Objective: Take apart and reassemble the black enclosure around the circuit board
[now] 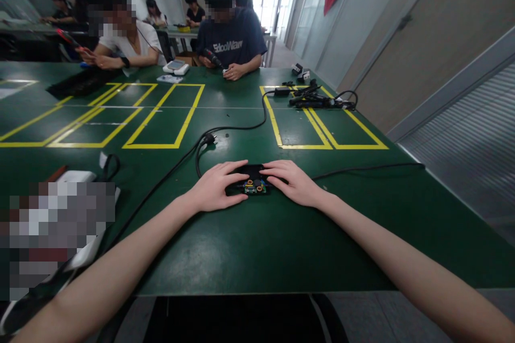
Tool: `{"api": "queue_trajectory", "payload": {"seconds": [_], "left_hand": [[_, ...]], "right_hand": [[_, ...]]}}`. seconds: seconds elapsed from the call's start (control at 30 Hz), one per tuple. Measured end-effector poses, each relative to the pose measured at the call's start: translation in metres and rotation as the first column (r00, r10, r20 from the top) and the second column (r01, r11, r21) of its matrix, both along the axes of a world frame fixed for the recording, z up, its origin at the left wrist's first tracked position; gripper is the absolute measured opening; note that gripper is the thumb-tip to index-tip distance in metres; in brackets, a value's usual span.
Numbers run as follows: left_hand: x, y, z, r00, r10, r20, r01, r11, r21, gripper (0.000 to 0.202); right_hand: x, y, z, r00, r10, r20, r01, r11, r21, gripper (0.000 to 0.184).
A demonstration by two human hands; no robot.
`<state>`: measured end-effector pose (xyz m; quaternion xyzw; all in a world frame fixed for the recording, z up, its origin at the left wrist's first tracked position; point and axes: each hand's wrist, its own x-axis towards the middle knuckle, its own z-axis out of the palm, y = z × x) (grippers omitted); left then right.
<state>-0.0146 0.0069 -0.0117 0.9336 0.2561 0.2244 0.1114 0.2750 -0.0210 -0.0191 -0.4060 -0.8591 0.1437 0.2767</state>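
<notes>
A small black device (251, 178) with an exposed circuit board of coloured parts lies on the green table (249, 246) in front of me. My left hand (216, 188) rests on its left side, fingers stretched over the top and thumb along the near edge. My right hand (291, 181) lies on its right side the same way, fingers flat and slightly spread. Both hands press on the device from either side. A black cable (362, 169) runs from the device to the right.
A black power cord with a plug (208, 139) loops across the table behind the device. Yellow tape rectangles (164, 115) mark the table. More black cables and tools (314, 99) lie far right. Two people sit opposite; one holds a screwdriver (212, 57). White items lie at my left.
</notes>
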Motion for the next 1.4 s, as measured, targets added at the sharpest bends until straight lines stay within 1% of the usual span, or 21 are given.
{"api": "queue_trajectory", "payload": {"seconds": [0.17,0.23,0.27,0.37,0.43,0.5,0.57,0.7,0.83,0.93,1.1,1.3,1.4], "left_hand": [[0.003,-0.001,0.001,0.998,-0.053,0.021,0.053,0.998,0.024,0.038],[0.004,-0.001,0.001,0.997,-0.071,0.035,0.07,0.997,0.026,0.038],[0.004,-0.002,0.001,0.996,-0.077,0.04,0.076,0.997,0.025,0.037],[0.005,-0.002,0.001,0.996,-0.08,0.05,0.079,0.997,0.012,0.035],[0.005,-0.003,0.002,0.995,-0.074,0.059,0.075,0.997,-0.014,0.037],[0.004,-0.003,0.002,0.995,-0.067,0.069,0.07,0.996,-0.051,0.043],[0.003,-0.004,0.003,0.996,-0.053,0.077,0.06,0.994,-0.092,0.048],[0.004,-0.004,0.005,0.994,-0.01,0.111,0.026,0.989,-0.148,0.048],[0.004,-0.004,0.006,0.991,0.007,0.134,0.017,0.984,-0.178,0.059],[0.004,-0.005,0.006,0.992,0.018,0.123,0.005,0.982,-0.189,0.064],[0.003,-0.005,0.004,0.992,0.025,0.123,-0.002,0.983,-0.184,0.066],[0.003,-0.005,0.004,0.995,0.037,0.095,-0.02,0.985,-0.173,0.066],[0.003,-0.005,0.005,0.995,0.031,0.092,-0.015,0.985,-0.169,0.061]], "right_hand": [[-0.007,0.001,-0.001,0.971,-0.111,-0.211,0.093,0.991,-0.094,0.02],[-0.011,0.001,-0.001,0.948,-0.155,-0.277,0.113,0.98,-0.162,0.012],[-0.012,0.001,-0.001,0.936,-0.181,-0.3,0.123,0.972,-0.201,0.011],[-0.014,0.001,0.0,0.909,-0.237,-0.342,0.134,0.945,-0.299,0.023],[-0.014,0.0,0.002,0.915,-0.222,-0.338,0.112,0.943,-0.314,0.028],[-0.014,0.0,0.004,0.935,-0.182,-0.303,0.089,0.95,-0.299,0.027],[-0.013,-0.001,0.005,0.945,-0.175,-0.274,0.088,0.949,-0.302,0.024],[-0.012,-0.003,0.003,0.913,-0.231,-0.336,0.09,0.917,-0.388,0.031],[-0.012,-0.005,0.003,0.884,-0.234,-0.405,0.047,0.906,-0.421,0.03],[-0.012,-0.006,0.005,0.872,-0.226,-0.434,0.023,0.905,-0.425,0.029],[-0.011,-0.007,0.007,0.857,-0.224,-0.463,-0.007,0.895,-0.447,0.028],[-0.01,-0.008,0.007,0.862,-0.197,-0.467,-0.031,0.899,-0.436,0.026],[-0.009,-0.009,0.01,0.871,-0.148,-0.469,-0.073,0.904,-0.422,0.022]]}}
